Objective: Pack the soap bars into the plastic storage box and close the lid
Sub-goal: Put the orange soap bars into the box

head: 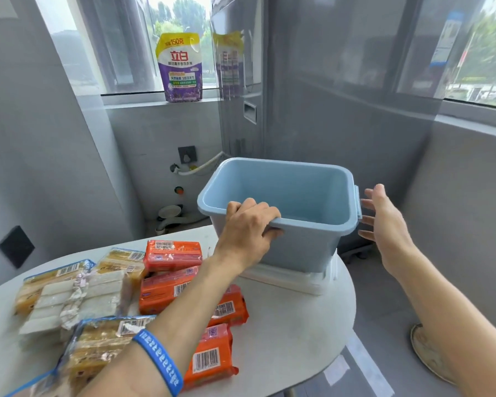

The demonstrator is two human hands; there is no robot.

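On the blue box's near rim [312, 224], left grip [248, 224] clamped; right grip [384, 222] spread wide beside its side latch.

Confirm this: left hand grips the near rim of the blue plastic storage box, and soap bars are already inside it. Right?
Not quite. The head view shows the blue plastic storage box empty; the orange-wrapped soap bars lie on the white table. The left hand does grip the near rim.

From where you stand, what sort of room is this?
Probably a home laundry or utility corner. A detergent refill pouch stands on the windowsill, a water tap with hose and floor drain pipes sit by the wall, and wrapped soap bars lie on the white table.
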